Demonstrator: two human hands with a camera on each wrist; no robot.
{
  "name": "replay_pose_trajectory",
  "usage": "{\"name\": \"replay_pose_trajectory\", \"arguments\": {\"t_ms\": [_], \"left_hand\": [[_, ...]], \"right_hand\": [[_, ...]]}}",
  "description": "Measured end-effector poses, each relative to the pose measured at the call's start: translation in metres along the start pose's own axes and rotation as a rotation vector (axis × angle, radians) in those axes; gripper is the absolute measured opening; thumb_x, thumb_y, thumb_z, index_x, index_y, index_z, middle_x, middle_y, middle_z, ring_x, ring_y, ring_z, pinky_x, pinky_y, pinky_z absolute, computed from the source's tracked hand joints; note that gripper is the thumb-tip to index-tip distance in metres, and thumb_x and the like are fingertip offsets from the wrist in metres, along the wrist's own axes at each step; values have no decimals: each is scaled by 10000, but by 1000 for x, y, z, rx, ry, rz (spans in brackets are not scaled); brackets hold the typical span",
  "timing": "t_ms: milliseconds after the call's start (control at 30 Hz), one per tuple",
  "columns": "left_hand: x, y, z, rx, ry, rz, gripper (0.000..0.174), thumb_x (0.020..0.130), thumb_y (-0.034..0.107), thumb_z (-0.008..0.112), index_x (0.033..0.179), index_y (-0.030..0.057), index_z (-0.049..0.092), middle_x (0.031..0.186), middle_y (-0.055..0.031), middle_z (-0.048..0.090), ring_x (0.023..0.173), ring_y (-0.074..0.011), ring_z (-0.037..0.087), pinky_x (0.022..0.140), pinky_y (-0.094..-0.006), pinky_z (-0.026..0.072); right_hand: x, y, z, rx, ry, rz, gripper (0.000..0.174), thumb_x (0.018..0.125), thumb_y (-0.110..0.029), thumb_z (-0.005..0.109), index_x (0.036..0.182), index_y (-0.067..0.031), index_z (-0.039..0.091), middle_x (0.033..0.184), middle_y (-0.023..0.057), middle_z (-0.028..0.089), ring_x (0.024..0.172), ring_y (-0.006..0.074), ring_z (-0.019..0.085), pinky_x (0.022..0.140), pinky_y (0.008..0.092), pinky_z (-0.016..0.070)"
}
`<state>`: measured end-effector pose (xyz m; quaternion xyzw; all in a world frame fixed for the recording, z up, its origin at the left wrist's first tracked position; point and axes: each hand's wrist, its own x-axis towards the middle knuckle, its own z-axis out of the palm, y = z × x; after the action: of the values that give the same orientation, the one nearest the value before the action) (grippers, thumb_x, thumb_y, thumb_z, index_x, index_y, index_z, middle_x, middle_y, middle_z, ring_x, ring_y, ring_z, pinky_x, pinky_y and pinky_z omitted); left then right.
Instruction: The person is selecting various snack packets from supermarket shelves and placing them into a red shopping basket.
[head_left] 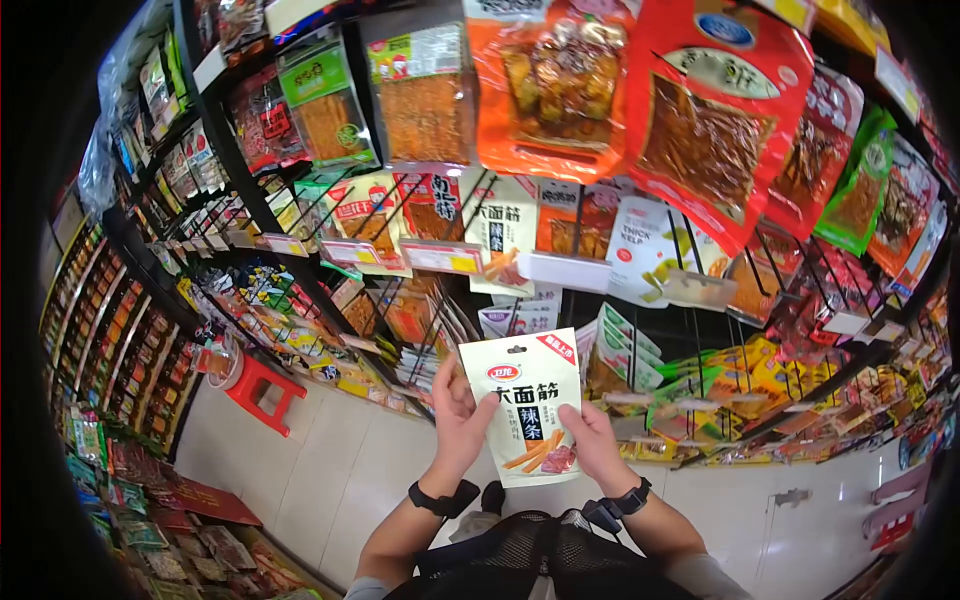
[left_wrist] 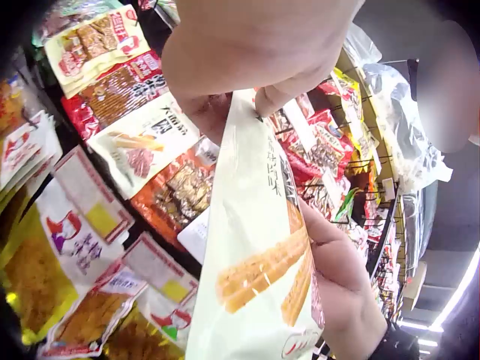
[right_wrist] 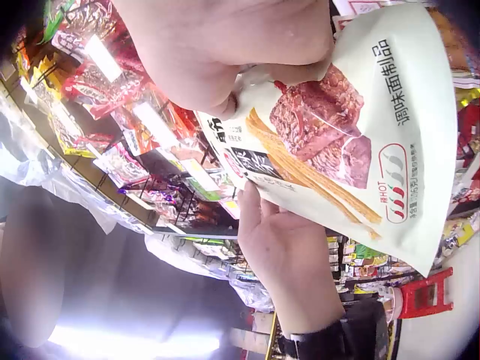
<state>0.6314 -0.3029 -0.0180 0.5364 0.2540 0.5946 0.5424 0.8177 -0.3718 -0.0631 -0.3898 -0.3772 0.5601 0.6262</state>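
Observation:
A cream snack packet (head_left: 525,400) with a red corner label is held upright in front of the shelves. The left hand (head_left: 458,415) grips its left edge, thumb on the front; the right hand (head_left: 597,445) pinches the right edge the same way. In the left wrist view the packet (left_wrist: 247,225) is seen at a slant, with the left hand (left_wrist: 259,52) at its top and the right hand (left_wrist: 341,277) beyond. The right wrist view shows sticks and meat printed on the packet (right_wrist: 322,142), between the right hand (right_wrist: 225,45) and the left hand (right_wrist: 281,247).
Hooks ahead carry hanging packets, among them a large red one (head_left: 715,120), an orange one (head_left: 550,90) and a similar cream one (head_left: 503,225). A red stool (head_left: 262,390) stands on the tiled floor at the left, near more shelves (head_left: 105,340).

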Motion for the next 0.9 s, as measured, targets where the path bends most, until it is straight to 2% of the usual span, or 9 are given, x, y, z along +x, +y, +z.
{"name": "replay_pose_trajectory", "arguments": {"t_ms": [67, 100, 200, 233, 333, 533, 633, 733, 900], "left_hand": [[29, 10, -4, -24, -17, 73, 726, 876, -85, 609, 1473, 36, 213, 1307, -168, 536, 1179, -209, 562, 992, -337, 460], [44, 11, -3, -35, 7, 165, 605, 890, -72, 598, 1429, 3, 334, 1279, -151, 519, 1202, -207, 525, 1032, -332, 411], [84, 12, -33, 203, -88, 241, 488, 890, -78, 592, 1350, -2, 450, 1198, -103, 526, 1152, -188, 531, 1011, -325, 416], [93, 19, -34, 122, -54, 216, 357, 895, -71, 591, 1245, -15, 549, 1152, -80, 525, 1117, -180, 532, 1001, -311, 407], [124, 25, -50, 186, -63, 256, 338, 890, -59, 607, 1222, -24, 559, 1149, -83, 528, 1112, -178, 533, 987, -297, 406], [173, 24, -68, 278, -158, 330, 267, 884, -34, 631, 1151, -30, 612, 1087, -80, 561, 1075, -165, 535, 956, -275, 398], [176, 17, -74, 261, -165, 273, 238, 889, -25, 631, 1127, -26, 627, 1081, -86, 578, 1064, -167, 538, 965, -286, 395], [180, 7, -81, 191, -214, 196, 308, 887, 41, 642, 1190, -13, 627, 1096, -154, 624, 1078, -262, 573, 965, -369, 434], [204, -20, -84, 110, -303, 168, 336, 890, 43, 635, 1225, 28, 612, 1152, -143, 618, 1074, -259, 580, 954, -353, 440]], "right_hand": [[23, -13, 18, -2, -3, -39, 313, 1022, -190, 535, 1234, 35, 582, 1174, 73, 659, 1025, 116, 617, 908, 286, 489], [35, -19, 27, -28, -9, -60, 325, 1022, -200, 535, 1247, 31, 574, 1184, 76, 655, 1034, 118, 615, 916, 291, 487], [65, -30, 59, -43, 0, -148, 354, 1035, -219, 520, 1273, 38, 570, 1163, 53, 656, 1031, 95, 591, 906, 269, 479], [75, -31, 67, -68, -9, -179, 352, 1034, -227, 522, 1262, 36, 574, 1164, 50, 655, 1033, 95, 592, 910, 270, 479], [105, -26, 79, -89, 8, -210, 335, 1033, -227, 526, 1236, 32, 588, 1158, 46, 655, 1030, 91, 590, 914, 269, 477], [138, -24, 99, 3, 94, -241, 332, 1030, -180, 497, 1286, 26, 545, 1206, 97, 648, 1059, 155, 635, 934, 314, 500], [138, -9, 101, 52, 149, -239, 326, 1029, -185, 506, 1273, 26, 552, 1198, 89, 650, 1058, 144, 628, 934, 308, 496], [138, -6, 106, 59, 192, -252, 313, 1029, -198, 522, 1248, 20, 569, 1179, 71, 656, 1045, 118, 616, 928, 287, 488], [150, -16, 115, 135, 299, -220, 293, 1020, -160, 515, 1240, 25, 574, 1172, 82, 664, 1038, 135, 628, 927, 293, 493]]}}
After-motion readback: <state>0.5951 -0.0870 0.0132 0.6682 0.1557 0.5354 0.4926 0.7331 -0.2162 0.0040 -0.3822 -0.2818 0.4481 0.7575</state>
